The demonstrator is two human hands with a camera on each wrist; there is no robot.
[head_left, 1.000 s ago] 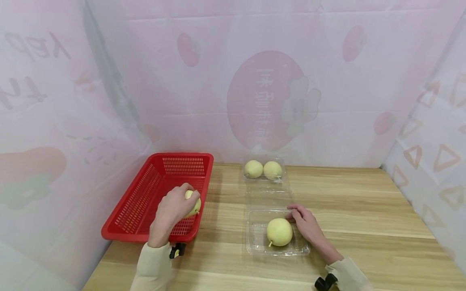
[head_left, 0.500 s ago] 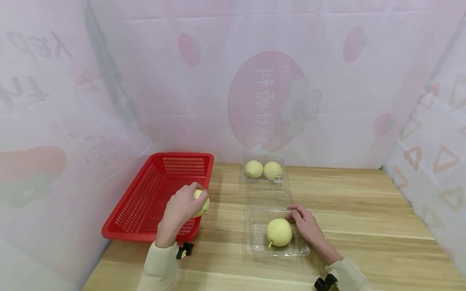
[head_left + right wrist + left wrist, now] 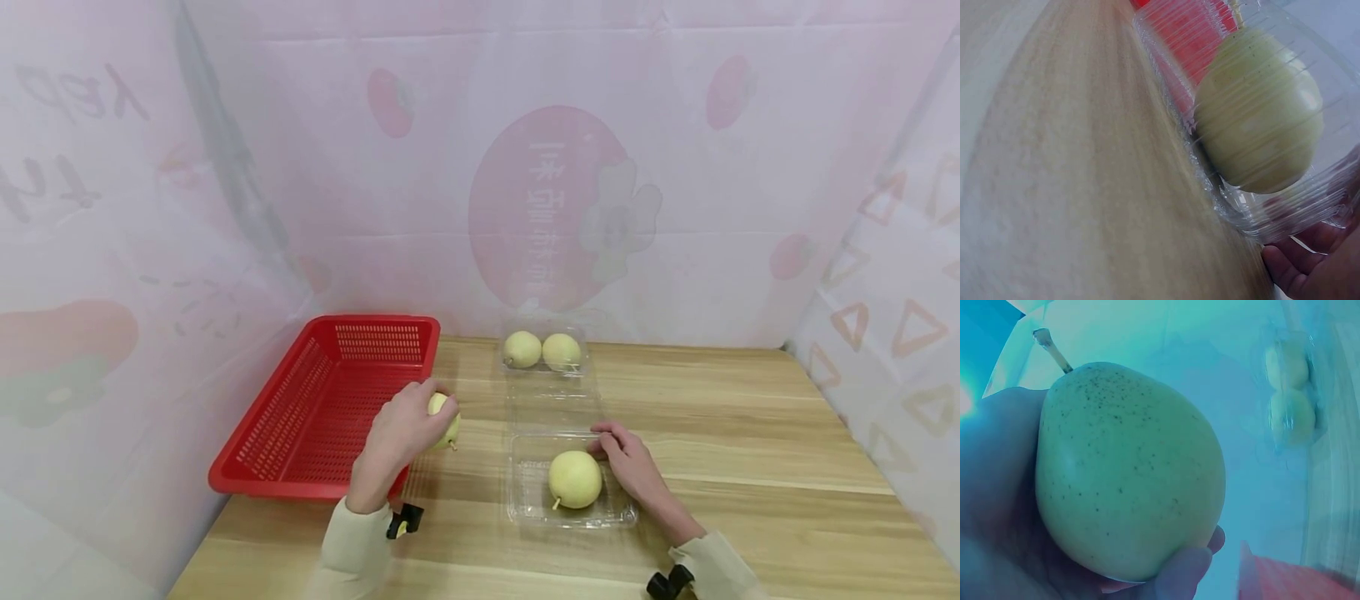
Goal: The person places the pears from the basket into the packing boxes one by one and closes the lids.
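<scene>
A yellow pear [image 3: 1129, 469] with a speckled skin and a short stem is gripped in my left hand [image 3: 401, 429]. Both are in the air by the right rim of the red basket [image 3: 322, 490]. Fingers curl round the pear in the left wrist view. On the table lies an open clear plastic container [image 3: 528, 508], its lid [image 3: 551, 408] folded back behind it. One pear [image 3: 575, 480] sits inside, also seen through the wall in the right wrist view. My right hand [image 3: 637, 467] holds the container's right edge near the far corner, with fingers and thumb at its wall.
Farther back stands another clear container [image 3: 542, 372] holding two pears [image 3: 522, 349] side by side. The wooden table [image 3: 750, 467] ends at printed cloth walls [image 3: 420, 183] at the back and sides. No pears show in the visible part of the basket.
My left hand has carried its pear rightward, from over the basket past its right rim. The right hand and the container have stayed where they were.
</scene>
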